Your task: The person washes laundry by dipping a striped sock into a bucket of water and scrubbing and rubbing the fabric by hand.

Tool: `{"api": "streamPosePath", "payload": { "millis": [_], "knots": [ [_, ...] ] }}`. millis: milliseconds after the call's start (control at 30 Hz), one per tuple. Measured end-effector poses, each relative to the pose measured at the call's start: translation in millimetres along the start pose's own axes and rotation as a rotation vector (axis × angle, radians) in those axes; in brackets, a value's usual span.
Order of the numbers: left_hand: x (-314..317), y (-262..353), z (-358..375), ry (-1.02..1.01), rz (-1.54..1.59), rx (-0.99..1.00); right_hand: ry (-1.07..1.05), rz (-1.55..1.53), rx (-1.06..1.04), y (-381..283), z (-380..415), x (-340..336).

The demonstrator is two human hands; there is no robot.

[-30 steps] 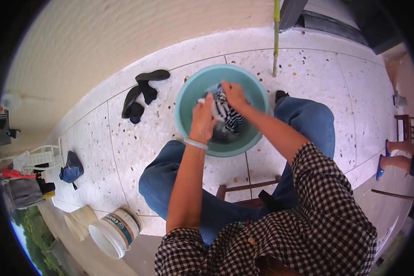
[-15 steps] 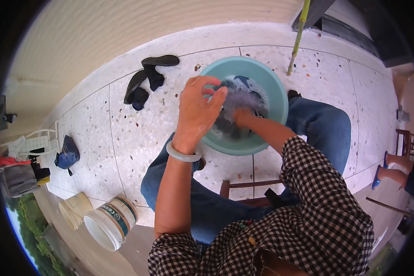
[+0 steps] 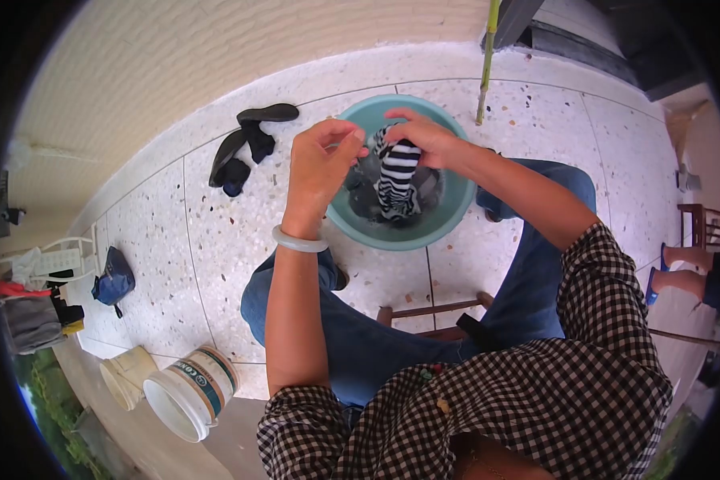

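Observation:
A black-and-white striped sock (image 3: pixel 398 172) hangs from my right hand (image 3: pixel 426 140), whose fingers are closed around its upper end. The sock's lower end reaches down to the dark wet cloth (image 3: pixel 366 200) in the teal basin (image 3: pixel 400 238). My left hand (image 3: pixel 318 164), with a pale bangle on the wrist, is raised over the basin's left rim. Its fingers are loosely curled, apart from the thumb, and I see nothing in them. Soapy grey water lies around the cloth.
Black shoes (image 3: pixel 228 148) with dark socks in them lie left of the basin. Two buckets (image 3: pixel 186 392) stand at lower left, near a blue bag (image 3: pixel 114 278). A green pole (image 3: pixel 486 72) stands behind the basin. Another person's legs (image 3: pixel 684 276) show at far right.
My right hand has come up out of the soapy water and now holds the striped sock. My left hand stays raised, its fingers drawn a little closer together. The view has shifted slightly.

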State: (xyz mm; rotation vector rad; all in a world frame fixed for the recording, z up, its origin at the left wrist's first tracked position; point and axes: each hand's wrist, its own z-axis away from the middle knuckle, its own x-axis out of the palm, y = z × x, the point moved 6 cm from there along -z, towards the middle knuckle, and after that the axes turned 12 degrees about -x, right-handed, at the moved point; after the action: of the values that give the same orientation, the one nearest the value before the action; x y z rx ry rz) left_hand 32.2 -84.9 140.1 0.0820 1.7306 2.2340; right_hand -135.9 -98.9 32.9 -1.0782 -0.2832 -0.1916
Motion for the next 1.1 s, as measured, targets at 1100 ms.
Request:
{"api": "streamPosePath", "payload": {
  "millis": [1100],
  "knots": [
    [9, 2, -5, 0.126, -0.444, 0.154, -1.004, 1.774, 0.044, 212, -28, -34]
  ]
}}
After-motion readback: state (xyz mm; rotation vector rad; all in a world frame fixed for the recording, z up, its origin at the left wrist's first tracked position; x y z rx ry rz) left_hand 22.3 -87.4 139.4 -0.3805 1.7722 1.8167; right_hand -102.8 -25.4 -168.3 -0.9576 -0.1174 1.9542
